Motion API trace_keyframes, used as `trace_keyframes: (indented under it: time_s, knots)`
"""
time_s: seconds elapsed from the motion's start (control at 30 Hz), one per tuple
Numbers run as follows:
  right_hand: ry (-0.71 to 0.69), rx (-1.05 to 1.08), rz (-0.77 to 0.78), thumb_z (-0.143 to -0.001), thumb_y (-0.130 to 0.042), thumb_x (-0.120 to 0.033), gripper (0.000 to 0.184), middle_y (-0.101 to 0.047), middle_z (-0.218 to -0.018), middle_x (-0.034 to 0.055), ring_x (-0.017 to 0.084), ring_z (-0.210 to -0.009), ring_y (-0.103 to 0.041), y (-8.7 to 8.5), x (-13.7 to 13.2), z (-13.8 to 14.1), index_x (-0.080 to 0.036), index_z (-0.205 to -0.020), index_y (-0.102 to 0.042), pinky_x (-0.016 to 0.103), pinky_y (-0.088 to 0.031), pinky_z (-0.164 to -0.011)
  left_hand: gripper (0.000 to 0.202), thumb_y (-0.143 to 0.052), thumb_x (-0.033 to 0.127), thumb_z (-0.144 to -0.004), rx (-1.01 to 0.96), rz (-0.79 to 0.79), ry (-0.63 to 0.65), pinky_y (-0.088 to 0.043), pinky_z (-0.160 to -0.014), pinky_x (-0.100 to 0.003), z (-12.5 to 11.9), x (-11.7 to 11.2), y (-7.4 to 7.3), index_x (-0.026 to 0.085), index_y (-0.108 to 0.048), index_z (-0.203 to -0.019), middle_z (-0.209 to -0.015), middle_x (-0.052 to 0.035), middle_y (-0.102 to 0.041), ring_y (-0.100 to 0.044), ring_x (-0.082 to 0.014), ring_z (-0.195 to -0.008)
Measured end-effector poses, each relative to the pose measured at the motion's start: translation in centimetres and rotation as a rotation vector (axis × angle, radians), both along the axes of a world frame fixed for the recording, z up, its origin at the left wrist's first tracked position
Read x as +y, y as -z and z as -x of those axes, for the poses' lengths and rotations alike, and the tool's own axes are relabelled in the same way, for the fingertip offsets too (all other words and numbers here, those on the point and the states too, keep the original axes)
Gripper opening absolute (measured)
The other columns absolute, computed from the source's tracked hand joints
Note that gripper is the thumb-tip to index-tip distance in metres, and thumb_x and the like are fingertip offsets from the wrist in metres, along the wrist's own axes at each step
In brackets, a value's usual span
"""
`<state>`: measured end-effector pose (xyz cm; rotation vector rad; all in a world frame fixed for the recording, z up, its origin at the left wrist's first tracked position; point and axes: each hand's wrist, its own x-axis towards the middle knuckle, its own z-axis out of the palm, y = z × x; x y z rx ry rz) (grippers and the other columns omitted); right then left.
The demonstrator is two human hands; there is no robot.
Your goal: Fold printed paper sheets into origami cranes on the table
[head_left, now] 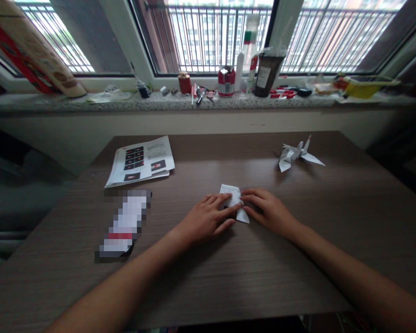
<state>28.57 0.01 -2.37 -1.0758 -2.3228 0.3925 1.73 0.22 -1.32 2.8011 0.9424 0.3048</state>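
Observation:
A small piece of folded white printed paper (230, 189) lies on the brown table in front of me. One pointed flap (242, 216) of it sticks out toward me. My left hand (213, 214) rests on the paper from the left, its fingers stretched and spread, pressing the sheet down. From the right, my right hand (263, 206) has its bent fingertips and thumb at the paper's right edge, gripping it there. Fingers hide the middle of the fold. Farther back on the right stands a folded paper crane (293, 155), which neither hand touches.
Printed sheets (156, 150) lie at the table's back left, with a pixelated phone (126, 226) nearer me. Behind the table, the stone windowsill (125, 105) carries a red can (226, 82), a dark cup (267, 74), a clear bottle (251, 41) and a yellow basket (364, 88).

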Motion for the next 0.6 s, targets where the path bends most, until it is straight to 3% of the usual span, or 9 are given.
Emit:
trace_keyframes:
  time_s: [0.23, 0.43, 0.6]
  knots:
    - [-0.088, -0.106, -0.009, -0.100, -0.064, -0.029, 0.031, -0.065, -0.141, 0.0098, 0.028, -0.132, -0.059, 0.1, -0.2, -0.7, -0.025, -0.131, -0.066, 0.052, -0.049, -0.111, 0.048, -0.060, 0.036, -0.103, -0.094, 0.093, 0.023, -0.045, -0.115, -0.047, 0.6, 0.2, -0.5, 0.021, -0.049, -0.147, -0.155, -0.0123, -0.050, -0.052, -0.0296, -0.138]
    - [-0.122, -0.086, 0.017, -0.099, -0.065, -0.026, 0.035, -0.065, -0.143, 0.0094, 0.029, -0.134, -0.059, 0.1, 0.4, -1.3, -0.027, -0.134, -0.065, 0.056, -0.048, -0.112, 0.045, -0.072, 0.034, -0.094, -0.093, 0.107, 0.047, -0.047, -0.112, -0.050, 1.9, 0.8, -1.3, 0.023, -0.058, -0.136, -0.151, -0.0115, -0.055, -0.054, -0.0318, -0.135]
    - [-0.128, -0.071, -0.008, -0.099, -0.066, -0.024, 0.035, -0.067, -0.139, 0.0101, 0.029, -0.130, -0.062, 0.1, 0.4, -1.3, -0.028, -0.133, -0.067, 0.055, -0.051, -0.108, 0.034, -0.070, 0.031, -0.097, -0.132, 0.103, 0.063, -0.050, -0.109, -0.051, 2.0, 1.3, -1.0, 0.024, -0.064, -0.129, -0.146, -0.0114, -0.060, -0.059, -0.0296, -0.129]
